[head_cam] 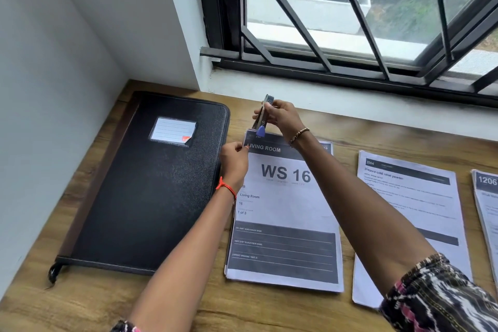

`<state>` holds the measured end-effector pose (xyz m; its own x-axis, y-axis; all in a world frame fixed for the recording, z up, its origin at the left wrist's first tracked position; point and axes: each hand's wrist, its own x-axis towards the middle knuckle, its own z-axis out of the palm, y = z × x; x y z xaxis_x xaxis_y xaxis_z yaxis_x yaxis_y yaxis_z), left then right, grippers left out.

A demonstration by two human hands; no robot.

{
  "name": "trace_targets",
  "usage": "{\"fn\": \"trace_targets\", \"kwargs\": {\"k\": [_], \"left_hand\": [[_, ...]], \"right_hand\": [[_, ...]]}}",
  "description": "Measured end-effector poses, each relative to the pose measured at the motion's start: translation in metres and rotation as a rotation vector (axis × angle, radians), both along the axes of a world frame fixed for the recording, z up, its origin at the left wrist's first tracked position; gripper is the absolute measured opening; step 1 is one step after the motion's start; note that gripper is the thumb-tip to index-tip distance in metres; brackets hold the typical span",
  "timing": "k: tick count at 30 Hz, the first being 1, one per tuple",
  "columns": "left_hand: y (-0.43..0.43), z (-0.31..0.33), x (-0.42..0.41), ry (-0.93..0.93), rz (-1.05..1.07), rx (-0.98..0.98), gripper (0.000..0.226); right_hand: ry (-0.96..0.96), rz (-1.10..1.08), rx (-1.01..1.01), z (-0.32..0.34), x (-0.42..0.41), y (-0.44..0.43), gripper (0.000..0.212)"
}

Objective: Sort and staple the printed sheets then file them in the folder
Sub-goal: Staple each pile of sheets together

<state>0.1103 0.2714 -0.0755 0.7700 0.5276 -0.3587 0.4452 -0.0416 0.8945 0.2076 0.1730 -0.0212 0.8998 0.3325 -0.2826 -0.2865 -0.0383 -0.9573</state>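
A stack of printed sheets headed "LIVING ROOM WS 16" (285, 213) lies on the wooden table. My left hand (234, 159) pinches its top left corner. My right hand (281, 116) holds a small metal stapler with a blue tip (262, 118) tilted upright, its lower end at that same corner of the stack. A closed black folder with a label pocket (151, 183) lies flat to the left, touching the stack's edge.
Two more paper stacks lie to the right: one titled "3564" (412, 210) and one marked "1206" (487, 205) cut off by the frame edge. A wall bounds the table (269, 310) on the left; a barred window sits behind.
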Motion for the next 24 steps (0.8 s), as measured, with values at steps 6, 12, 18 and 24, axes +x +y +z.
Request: {"fn": "trace_targets", "kwargs": {"k": [6,12,18,24], "left_hand": [[0.001,0.001,0.002,0.016,-0.003,-0.016,0.019],[0.002,0.0,0.003,0.037,0.002,-0.018,0.019],[-0.001,0.006,0.001,0.007,0.011,0.008,0.019],[0.0,0.011,-0.005,-0.049,0.046,0.033,0.012]], "right_hand": [[-0.019,0.067,-0.112,0.001,0.004,-0.002,0.021],[-0.033,0.085,-0.162,0.003,0.003,-0.003,0.022],[-0.046,0.2,-0.224,-0.001,-0.003,0.001,0.02],[-0.105,0.242,-0.267,-0.002,-0.007,0.002,0.017]]}}
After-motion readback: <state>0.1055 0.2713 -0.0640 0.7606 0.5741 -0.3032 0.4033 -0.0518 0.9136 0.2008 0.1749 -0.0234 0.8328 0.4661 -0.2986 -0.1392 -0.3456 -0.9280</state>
